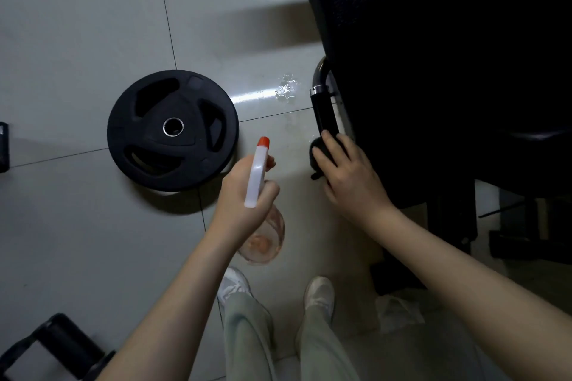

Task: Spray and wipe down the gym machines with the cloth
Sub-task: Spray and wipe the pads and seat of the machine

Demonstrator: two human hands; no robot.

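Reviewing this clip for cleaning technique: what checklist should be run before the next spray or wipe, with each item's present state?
1. Bottle in hand: ok; left hand grips the clear spray bottle with white head and red nozzle.
2. Nozzle aimed at the black padded machine handle: cannot tell.
3. Cloth in wiping hand: cannot tell; right hand lies over that handle's end, hiding what is beneath.
4. Spare cloth ready: not ok; crumpled white cloth lies on the grey tiles.
5. Floor dry: not ok; puddle beside the handle.
6. Obstacles: ok; round black weight plate lies flat, left of the bottle.
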